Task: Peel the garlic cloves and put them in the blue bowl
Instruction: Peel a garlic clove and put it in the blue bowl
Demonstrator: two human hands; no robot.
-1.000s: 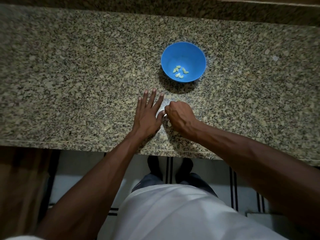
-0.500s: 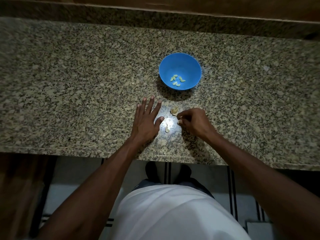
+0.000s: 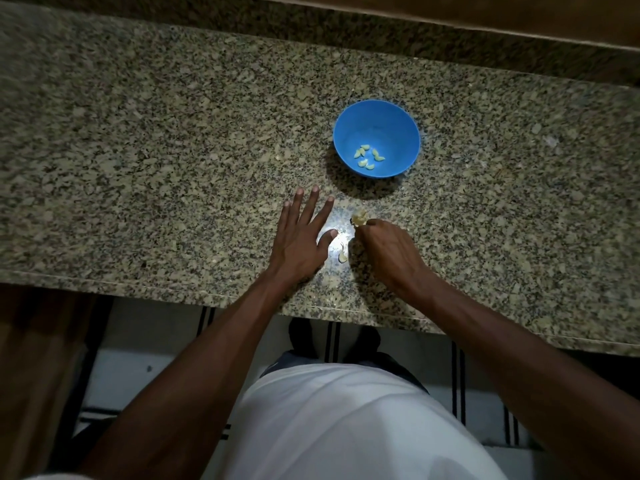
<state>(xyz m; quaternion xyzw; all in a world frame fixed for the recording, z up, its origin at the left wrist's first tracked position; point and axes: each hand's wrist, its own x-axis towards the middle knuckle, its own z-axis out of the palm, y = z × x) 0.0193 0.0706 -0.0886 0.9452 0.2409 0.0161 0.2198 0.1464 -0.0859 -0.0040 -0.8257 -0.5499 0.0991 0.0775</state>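
The left hand [image 3: 300,237] lies flat on the granite counter [image 3: 173,168], palm down, fingers straight and spread toward the far side, thumb out to the right; it holds nothing. Its forearm comes up from the lower left across the counter's near edge. The right hand [image 3: 384,249] sits just to the right of it, knuckles up and fingers curled under, the fingertips at a small clump of garlic [image 3: 359,217] on the stone; whether they actually pinch the clump or only touch it cannot be told, since the fingers hide the contact. Between the two hands, in a bright patch of light, a single pale clove [image 3: 342,256] rests on the counter, apart from both hands. The blue bowl [image 3: 376,119] stands beyond the right hand, well apart from it, with several peeled cloves [image 3: 367,156] lying on its bottom. The hands work close to the near edge of the counter, which runs slantwise across the view just behind the wrists. Bare granite stretches wide to the left of the left hand and to the right of the bowl, and a raised granite ledge borders the far side.
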